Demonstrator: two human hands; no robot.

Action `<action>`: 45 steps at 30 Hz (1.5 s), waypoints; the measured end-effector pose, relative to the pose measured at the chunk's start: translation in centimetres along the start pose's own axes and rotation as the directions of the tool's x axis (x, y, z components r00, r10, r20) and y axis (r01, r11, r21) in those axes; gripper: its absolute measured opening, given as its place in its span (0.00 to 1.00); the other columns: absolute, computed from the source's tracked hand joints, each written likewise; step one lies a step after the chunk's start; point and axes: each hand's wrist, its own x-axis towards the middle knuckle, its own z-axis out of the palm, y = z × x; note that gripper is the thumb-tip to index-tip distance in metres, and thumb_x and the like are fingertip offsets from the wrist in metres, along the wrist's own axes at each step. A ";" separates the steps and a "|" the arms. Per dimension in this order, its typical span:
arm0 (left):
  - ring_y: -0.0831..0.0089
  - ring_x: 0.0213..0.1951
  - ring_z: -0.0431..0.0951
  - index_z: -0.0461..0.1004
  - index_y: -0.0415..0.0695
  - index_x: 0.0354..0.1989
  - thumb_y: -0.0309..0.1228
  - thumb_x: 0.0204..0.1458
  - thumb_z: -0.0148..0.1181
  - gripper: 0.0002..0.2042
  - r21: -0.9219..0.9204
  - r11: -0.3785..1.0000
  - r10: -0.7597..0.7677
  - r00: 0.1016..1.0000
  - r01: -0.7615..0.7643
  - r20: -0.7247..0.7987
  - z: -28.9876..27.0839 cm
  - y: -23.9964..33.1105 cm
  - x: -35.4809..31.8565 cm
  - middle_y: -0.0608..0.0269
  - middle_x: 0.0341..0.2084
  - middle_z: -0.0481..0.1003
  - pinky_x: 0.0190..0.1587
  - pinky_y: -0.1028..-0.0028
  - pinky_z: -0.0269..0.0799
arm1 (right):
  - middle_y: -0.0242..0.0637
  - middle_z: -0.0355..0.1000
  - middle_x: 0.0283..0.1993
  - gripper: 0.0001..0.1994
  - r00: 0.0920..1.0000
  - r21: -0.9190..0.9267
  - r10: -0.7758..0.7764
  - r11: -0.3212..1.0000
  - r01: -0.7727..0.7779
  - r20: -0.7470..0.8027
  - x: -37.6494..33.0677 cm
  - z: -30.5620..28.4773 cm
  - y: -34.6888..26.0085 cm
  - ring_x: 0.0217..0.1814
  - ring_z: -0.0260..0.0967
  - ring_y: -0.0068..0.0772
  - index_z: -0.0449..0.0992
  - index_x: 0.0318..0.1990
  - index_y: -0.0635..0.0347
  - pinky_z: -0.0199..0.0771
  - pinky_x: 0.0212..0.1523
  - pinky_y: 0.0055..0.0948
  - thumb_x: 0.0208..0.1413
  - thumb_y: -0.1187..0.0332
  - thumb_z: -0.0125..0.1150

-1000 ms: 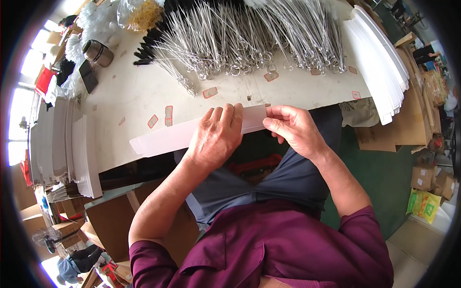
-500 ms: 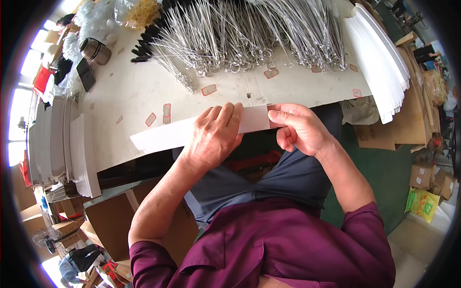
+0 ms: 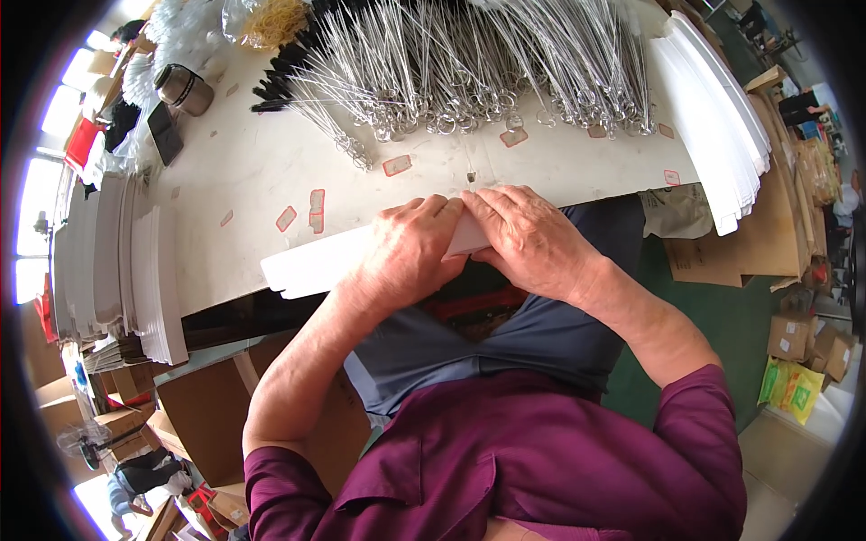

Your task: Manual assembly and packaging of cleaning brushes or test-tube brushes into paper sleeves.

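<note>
White carton (image 3: pixel 323 260): at the table's (image 3: pixel 248 176) near edge — your left hand (image 3: pixel 406 248) and right hand (image 3: pixel 534 239) both gripping it. Probably light, smooth, easily creased; hold along its long edges.

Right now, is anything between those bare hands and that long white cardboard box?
Nothing visible: the bare left hand and bare right hand both hold the long white cardboard box directly. The silvery wire-handled black brushes lie beyond it.
</note>
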 end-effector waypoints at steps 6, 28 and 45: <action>0.49 0.50 0.79 0.72 0.35 0.57 0.32 0.44 0.72 0.30 -0.001 1.000 0.003 0.998 -0.004 -0.057 -0.9 0.3 -0.4 0.49 0.49 0.77 0.52 0.56 0.76 | 0.48 0.74 0.57 0.29 1.000 0.143 0.009 0.990 -0.007 -0.014 0.2 -1.1 0.4 0.58 0.71 0.47 0.72 0.60 0.72 0.70 0.63 0.40 0.52 0.66 0.71; 0.50 0.53 0.78 0.72 0.36 0.59 0.37 0.43 0.76 0.34 0.123 0.991 -0.027 0.977 0.054 -0.213 -2.7 -3.0 -4.0 0.48 0.51 0.77 0.56 0.57 0.74 | 0.48 0.73 0.57 0.36 0.997 0.022 -0.047 0.999 0.048 -0.057 1.3 -1.2 1.1 0.57 0.70 0.47 0.73 0.60 0.71 0.69 0.62 0.44 0.49 0.53 0.73; 0.52 0.54 0.78 0.72 0.35 0.59 0.40 0.47 0.74 0.32 0.131 0.986 -0.075 0.979 0.101 -0.188 -1.1 -4.4 -1.9 0.48 0.52 0.78 0.56 0.56 0.72 | 0.44 0.74 0.58 0.30 0.998 0.122 -0.020 0.992 0.028 -0.062 2.5 0.6 4.2 0.59 0.71 0.47 0.76 0.60 0.62 0.72 0.62 0.42 0.48 0.66 0.75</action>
